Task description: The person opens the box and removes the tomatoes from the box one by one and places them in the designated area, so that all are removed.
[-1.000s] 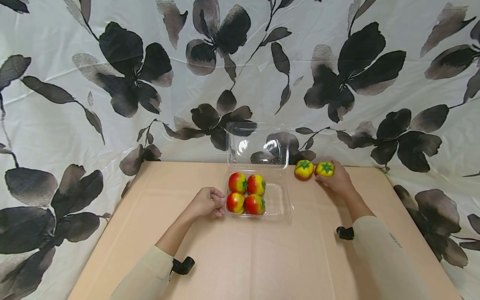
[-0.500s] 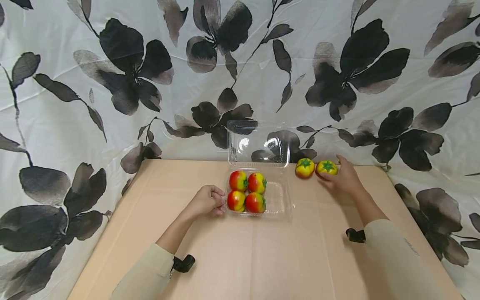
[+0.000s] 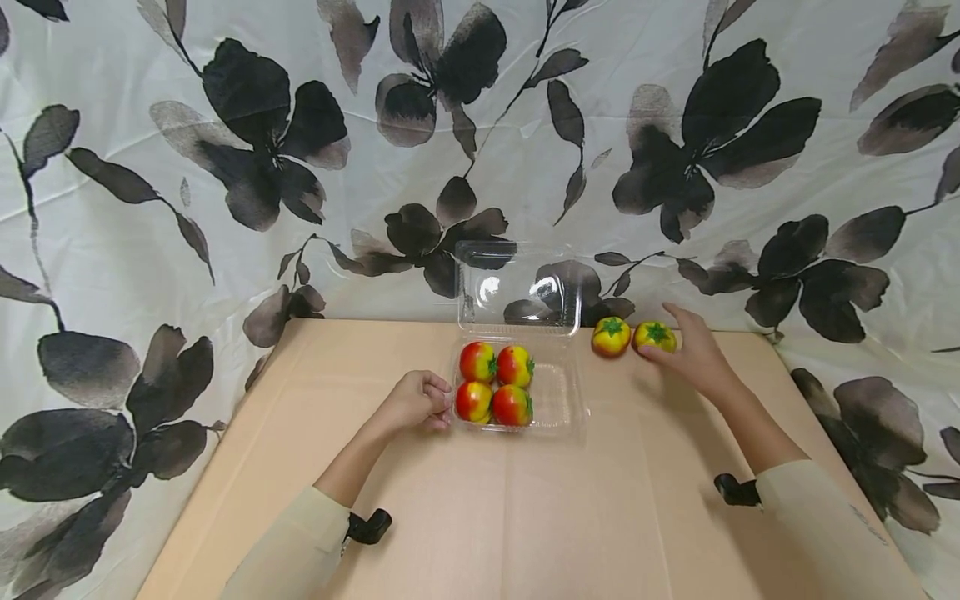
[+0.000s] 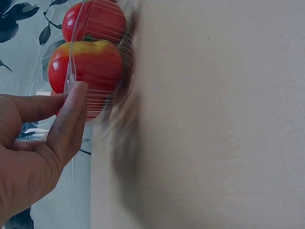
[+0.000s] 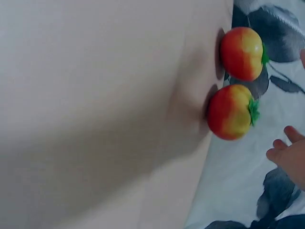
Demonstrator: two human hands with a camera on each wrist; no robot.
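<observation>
A clear plastic clamshell box [image 3: 558,400] stands on the table with its lid [image 3: 517,287] raised at the back. Several red-and-yellow tomatoes [image 3: 477,362] with green leafy tops fill its left part. My left hand [image 3: 412,402] pinches the box's left rim between thumb and fingers, plainly seen in the left wrist view. Two more tomatoes sit side by side right of the box, one on the left [image 3: 611,337] and one on the right [image 3: 655,336]. Beside the right one, my right hand [image 3: 697,354] has its fingers spread and holds nothing; the right wrist view shows a gap between them.
The light brown table [image 3: 480,517] ends just behind the two loose tomatoes. A white cloth with dark flowers [image 3: 270,142] hangs behind it. The raised lid stands against this cloth. Black wrist cameras [image 3: 367,527] hang at both sleeves.
My right hand has let go of the right tomato, spread its fingers and drawn back slightly to the right. The left hand keeps its pinch on the box rim.
</observation>
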